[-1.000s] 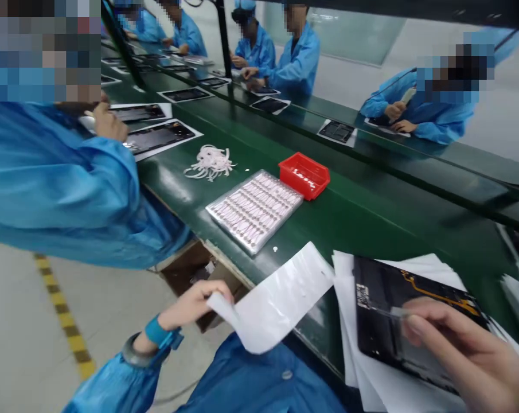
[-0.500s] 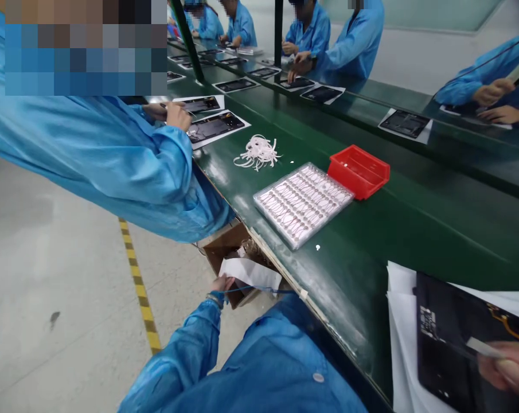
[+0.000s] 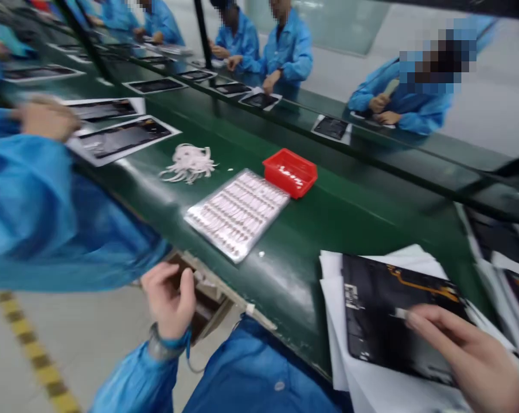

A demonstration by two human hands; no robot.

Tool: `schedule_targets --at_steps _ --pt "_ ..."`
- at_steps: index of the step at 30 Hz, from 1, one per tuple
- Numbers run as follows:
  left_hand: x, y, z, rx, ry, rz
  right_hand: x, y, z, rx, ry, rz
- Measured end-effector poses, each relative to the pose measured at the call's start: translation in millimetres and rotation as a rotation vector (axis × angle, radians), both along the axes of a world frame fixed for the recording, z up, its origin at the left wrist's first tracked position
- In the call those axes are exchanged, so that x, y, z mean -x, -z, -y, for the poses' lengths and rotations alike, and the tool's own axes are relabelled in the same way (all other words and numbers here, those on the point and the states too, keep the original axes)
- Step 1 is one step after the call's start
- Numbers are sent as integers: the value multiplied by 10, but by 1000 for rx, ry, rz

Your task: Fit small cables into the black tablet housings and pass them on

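Observation:
My left hand [image 3: 170, 298] is raised beside the table's front edge, fingers apart and holding nothing, with a blue-strapped band on its wrist. Behind it, partly hidden, is a brown box [image 3: 211, 321] below the table edge. My right hand [image 3: 461, 344] pinches a small whitish strip [image 3: 400, 313] between thumb and finger. That strip is over a black tablet panel [image 3: 379, 338] with an orange flex cable, which lies on several white paper sheets [image 3: 334, 344]. Whether the strip touches the panel I cannot tell.
A clear tray [image 3: 237, 215] of small wired parts lies mid-table beside a red bin [image 3: 290, 172] with white bits inside. White strips [image 3: 190, 163] are heaped further left. A co-worker's sleeve [image 3: 48, 218] reaches in at left; more panels [image 3: 504, 241] lie at right.
My left hand has let go of the white paper at the box and come up with its fingers apart. The view has swung right, showing more of my right hand, which still pinches the strip.

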State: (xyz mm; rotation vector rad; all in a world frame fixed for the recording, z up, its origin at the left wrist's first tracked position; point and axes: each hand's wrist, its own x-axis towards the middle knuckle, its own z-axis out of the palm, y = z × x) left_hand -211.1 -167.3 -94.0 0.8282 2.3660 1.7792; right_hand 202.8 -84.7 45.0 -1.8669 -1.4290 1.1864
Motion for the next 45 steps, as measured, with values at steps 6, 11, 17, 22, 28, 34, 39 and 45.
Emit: schedule_targets --at_steps 6,11,17,22,28,34,39,45 --pt "-1098 -913 -677 -207 1365 -1075 320 -166 -121 -88 -79 13" --pt "-1609 -1058 -1081 -300 1523 -1340 326 -85 -77 -139 -158 20" --pt "-1709 -995 -864 -487 1611 -1323 315 123 -5 -297 -273 98" --pt "-1640 -945 -919 -384 1540 -1182 377 210 64 -364 -291 275" --pt "-1585 -977 -1049 -341 1615 -1181 433 219 34 -370 -294 356" --pt "-1594 -965 -1031 -347 1603 -1182 430 218 -10 -332 -297 358" --pt "-1584 -936 -1029 -331 1598 -1194 437 215 -10 -313 -297 367" --pt "-1594 -922 -1057 -319 1564 -1200 446 205 -6 -310 -306 403"
